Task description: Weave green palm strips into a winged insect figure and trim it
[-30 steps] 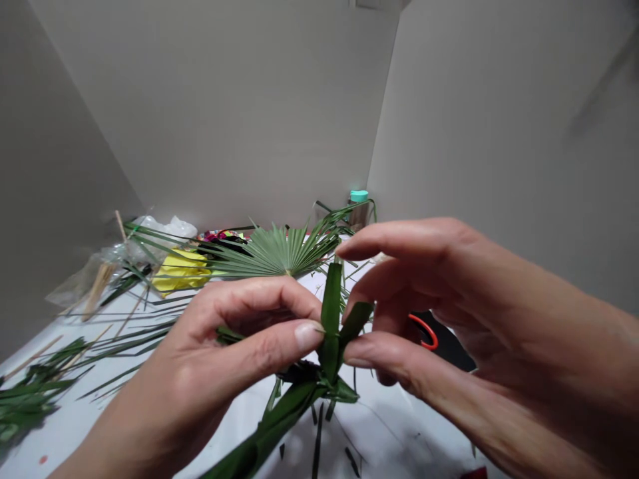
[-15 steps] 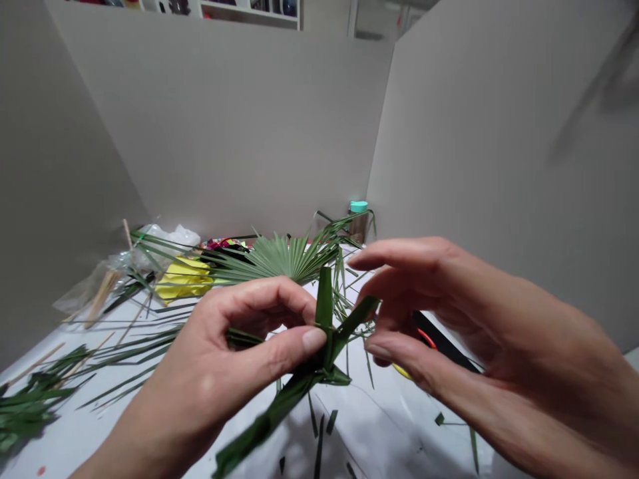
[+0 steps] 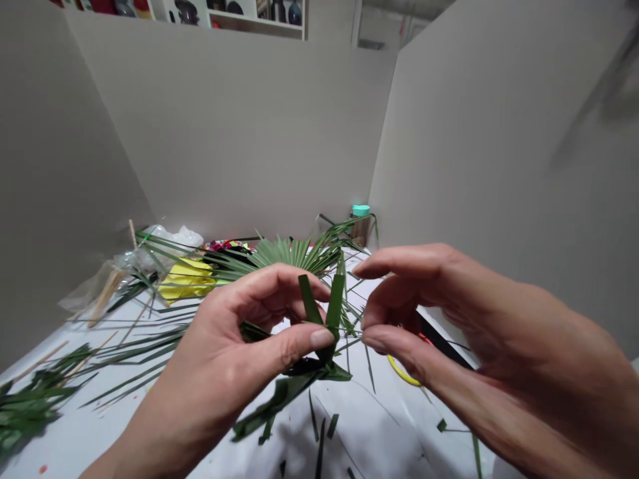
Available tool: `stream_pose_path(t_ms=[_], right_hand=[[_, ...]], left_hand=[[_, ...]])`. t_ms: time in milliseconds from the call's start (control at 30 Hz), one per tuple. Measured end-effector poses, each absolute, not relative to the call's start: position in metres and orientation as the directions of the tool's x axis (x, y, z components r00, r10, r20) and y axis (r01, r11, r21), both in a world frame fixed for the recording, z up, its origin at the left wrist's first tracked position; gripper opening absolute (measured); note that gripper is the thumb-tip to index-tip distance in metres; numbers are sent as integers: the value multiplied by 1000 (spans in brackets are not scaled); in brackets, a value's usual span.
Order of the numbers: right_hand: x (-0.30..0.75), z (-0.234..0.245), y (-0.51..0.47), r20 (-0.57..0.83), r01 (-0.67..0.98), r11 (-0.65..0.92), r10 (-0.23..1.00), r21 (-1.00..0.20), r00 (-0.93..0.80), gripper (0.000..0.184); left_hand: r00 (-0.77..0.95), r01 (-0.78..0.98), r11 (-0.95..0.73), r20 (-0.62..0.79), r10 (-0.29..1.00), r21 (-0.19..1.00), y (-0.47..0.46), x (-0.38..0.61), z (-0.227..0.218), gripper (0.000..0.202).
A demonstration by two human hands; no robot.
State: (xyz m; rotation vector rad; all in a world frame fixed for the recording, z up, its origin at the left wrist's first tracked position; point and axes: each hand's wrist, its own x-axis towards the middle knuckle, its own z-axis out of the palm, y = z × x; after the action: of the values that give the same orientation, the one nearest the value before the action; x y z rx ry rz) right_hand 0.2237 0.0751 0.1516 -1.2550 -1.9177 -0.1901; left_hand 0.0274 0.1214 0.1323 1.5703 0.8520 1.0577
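My left hand [image 3: 234,362] pinches a folded green palm-leaf strip [image 3: 319,332] between thumb and fingers, above the white table [image 3: 379,439]. Two leaf ends stand up from the fold, and a longer tail hangs down to the lower left. My right hand [image 3: 449,332] hovers just right of the strip, thumb and fingers curved and slightly apart, touching nothing that I can see.
A fan-shaped palm leaf [image 3: 289,256] lies behind the hands. Yellow material [image 3: 187,279], a plastic bag with wooden sticks [image 3: 107,289], loose leaf strips [image 3: 34,399], a teal-capped bottle [image 3: 360,223] and a yellow ring [image 3: 402,372] sit on the table. Grey partition walls enclose it.
My right hand has let go of the strip's right end and drawn back slightly. The two upright ends have swung to the left and now stand closer together. The view tilted up.
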Motion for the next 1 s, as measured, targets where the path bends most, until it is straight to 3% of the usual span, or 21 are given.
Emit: stream_pose_path(t_ms=[233,400,533,700,833,1000], right_hand=[[225,150,71,684,773,550,697,-318,-214,24],[224,145,67,685,682,625,686,-380,-247,31],[222,145,67,703,698,574,697,-428,-142,25],[219,159,74,690,776,529,703,-344,-173,26],[217,162,80,676,783,534,707,-318,-207,31],[223,151,78,668,761,551,712,-342,-215,24]], left_hand=[[328,51,-292,261,908,955,120,26,131,25],[296,29,-307,285,912,951,119,28,134,31],[423,-101,-205,228,877,974,122,28,133,41],[403,-127,-140,180,897,982,127,26,128,55],[350,-31,-225,222,910,974,128,25,131,45],[328,60,-306,271,905,950,125,29,133,39]])
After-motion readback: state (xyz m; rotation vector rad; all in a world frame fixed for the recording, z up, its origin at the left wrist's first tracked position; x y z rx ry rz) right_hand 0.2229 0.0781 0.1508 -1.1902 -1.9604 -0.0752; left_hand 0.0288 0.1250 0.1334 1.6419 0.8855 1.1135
